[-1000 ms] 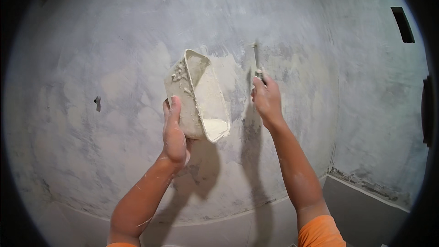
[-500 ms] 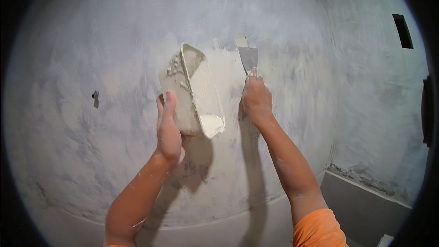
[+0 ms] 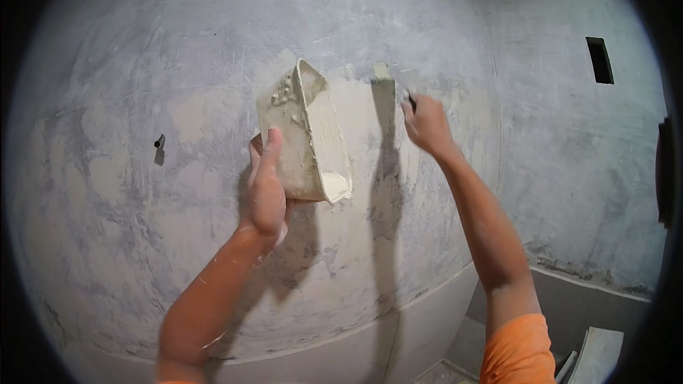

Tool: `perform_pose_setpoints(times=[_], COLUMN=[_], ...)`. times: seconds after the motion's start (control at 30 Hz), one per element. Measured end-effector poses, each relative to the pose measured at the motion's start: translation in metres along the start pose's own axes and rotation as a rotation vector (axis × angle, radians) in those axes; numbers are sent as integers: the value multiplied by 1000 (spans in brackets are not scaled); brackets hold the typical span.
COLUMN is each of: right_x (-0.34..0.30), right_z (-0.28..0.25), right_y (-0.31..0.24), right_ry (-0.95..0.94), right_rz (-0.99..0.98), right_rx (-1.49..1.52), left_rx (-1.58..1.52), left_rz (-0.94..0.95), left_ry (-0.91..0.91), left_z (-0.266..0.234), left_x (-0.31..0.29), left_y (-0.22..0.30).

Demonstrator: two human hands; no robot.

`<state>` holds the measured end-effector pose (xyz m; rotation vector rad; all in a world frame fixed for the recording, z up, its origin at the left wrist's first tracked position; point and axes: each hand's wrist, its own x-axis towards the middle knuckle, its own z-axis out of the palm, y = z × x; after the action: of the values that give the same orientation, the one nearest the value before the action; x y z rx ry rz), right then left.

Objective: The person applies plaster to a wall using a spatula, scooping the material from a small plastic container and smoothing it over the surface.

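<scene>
My left hand (image 3: 267, 199) grips an off-white plastic trough (image 3: 290, 163) from below and behind, its thumb along the outer side. Cream putty (image 3: 334, 185) lies in the trough's lower end, and dried lumps cling to its outside. My right hand (image 3: 430, 126) is closed round a putty knife (image 3: 410, 98), turned nearly edge-on, so its blade hardly shows. A patch of cream putty (image 3: 383, 72) is on the wall left of the knife. Whether the blade touches the wall, I cannot tell.
The grey wall (image 3: 192, 50) ahead is patchy with putty, and a small pipe stub (image 3: 159, 144) sticks out at left. On the right-hand wall is a dark rectangular opening (image 3: 600, 60). Pale boards (image 3: 600, 355) lean at the lower right.
My right hand has moved right and slightly up, turning the putty knife from flat to edge-on. The trough stays in my left hand, little moved. The view has shifted to the right.
</scene>
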<state>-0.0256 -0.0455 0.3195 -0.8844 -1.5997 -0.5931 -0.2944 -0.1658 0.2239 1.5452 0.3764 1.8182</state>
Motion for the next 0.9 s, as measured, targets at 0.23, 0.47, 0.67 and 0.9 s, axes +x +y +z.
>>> perform_pose_setpoints(times=[0.23, 0.47, 0.67, 0.9], right_x=[32, -45, 17, -67], right_z=[13, -24, -30, 90], right_y=[-1, 5, 11, 35], right_ry=[-33, -376, -190, -171], right_rz=[-14, 89, 65, -15], right_rx=[-61, -201, -254, -209], left_rx=[117, 63, 55, -3], left_rz=[45, -1, -41, 31], left_ry=[76, 54, 37, -79], left_z=[-20, -20, -18, -25], left_x=[4, 7, 23, 30], left_y=[-13, 5, -1, -19])
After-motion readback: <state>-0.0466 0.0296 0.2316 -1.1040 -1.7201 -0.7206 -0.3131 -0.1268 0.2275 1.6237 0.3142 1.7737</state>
